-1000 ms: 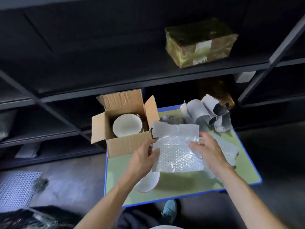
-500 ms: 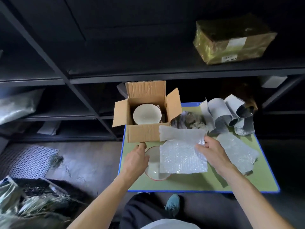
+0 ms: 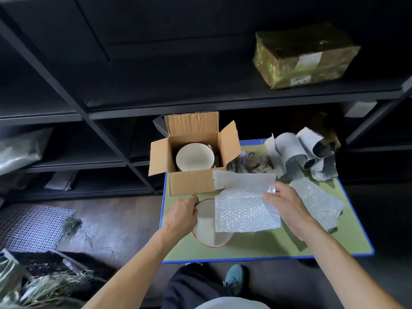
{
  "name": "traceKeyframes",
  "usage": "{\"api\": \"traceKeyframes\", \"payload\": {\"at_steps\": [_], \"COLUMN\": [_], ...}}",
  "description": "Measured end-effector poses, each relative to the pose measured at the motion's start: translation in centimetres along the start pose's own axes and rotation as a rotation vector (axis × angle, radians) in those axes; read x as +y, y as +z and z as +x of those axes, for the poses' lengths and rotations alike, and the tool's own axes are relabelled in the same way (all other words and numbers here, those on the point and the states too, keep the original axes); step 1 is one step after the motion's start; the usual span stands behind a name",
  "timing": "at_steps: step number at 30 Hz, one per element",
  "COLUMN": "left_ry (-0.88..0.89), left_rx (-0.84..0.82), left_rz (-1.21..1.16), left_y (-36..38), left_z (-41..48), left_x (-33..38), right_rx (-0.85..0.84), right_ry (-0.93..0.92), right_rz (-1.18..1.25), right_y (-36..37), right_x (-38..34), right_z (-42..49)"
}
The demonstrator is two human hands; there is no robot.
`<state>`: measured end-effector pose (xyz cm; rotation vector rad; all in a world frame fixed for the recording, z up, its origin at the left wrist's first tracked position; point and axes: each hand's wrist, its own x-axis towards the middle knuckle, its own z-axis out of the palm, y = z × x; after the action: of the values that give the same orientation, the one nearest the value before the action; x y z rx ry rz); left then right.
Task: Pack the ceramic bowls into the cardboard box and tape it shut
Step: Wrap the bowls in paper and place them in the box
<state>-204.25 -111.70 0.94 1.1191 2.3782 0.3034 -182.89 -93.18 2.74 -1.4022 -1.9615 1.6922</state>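
Left hand [image 3: 181,216] grips the red-rimmed white ceramic bowl [image 3: 206,229] by its rim, right hand [image 3: 287,206] pinches the clear bubble-wrap sheet [image 3: 245,212]. The bowl's probably slick and chippable, so support it underneath.

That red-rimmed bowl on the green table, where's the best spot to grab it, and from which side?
By its rim on the left, coming from the left and above. The bowl faces mouth up, so the thin rim is free to pinch there, while the bubble wrap held by the right hand covers its right side. The left hand already grips that spot.
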Motion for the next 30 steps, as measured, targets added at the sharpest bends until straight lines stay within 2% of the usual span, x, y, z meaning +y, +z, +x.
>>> {"api": "traceKeyframes", "payload": {"at_steps": [3,12,16,20,25,30], "left_ry": [0.06,0.248,0.298,0.338,0.333,0.284], "left_rx": [-0.021,0.008,0.036,0.071,0.064,0.044], "left_rz": [-0.034,-0.093,-0.144,-0.223,-0.326,-0.37], "left_y": [-1.2,-3.5,-4.8,-6.1,-6.8,-6.4], "left_z": [-0.7,-1.4,-1.2,-0.7,-0.4,-0.5], "left_x": [1.2,5.8,8.2,10.5,12.4,12.7], "right_rx": [0.049,0.436,0.525,0.432,0.128,0.038], "right_ry": [0.0,-0.018,0.017,0.032,-0.073,-0.059], "right_rz": [0.015,0.127,0.112,0.131,0.203,0.366], "right_y": [-1.1,-6.1,-7.4,-6.9,-5.6,-4.7], "right_x": [0.0,-0.4,1.0,1.6,0.7,-0.6], "right_z": [0.0,-0.7,-0.8,-1.3,-2.0,-2.7]}}
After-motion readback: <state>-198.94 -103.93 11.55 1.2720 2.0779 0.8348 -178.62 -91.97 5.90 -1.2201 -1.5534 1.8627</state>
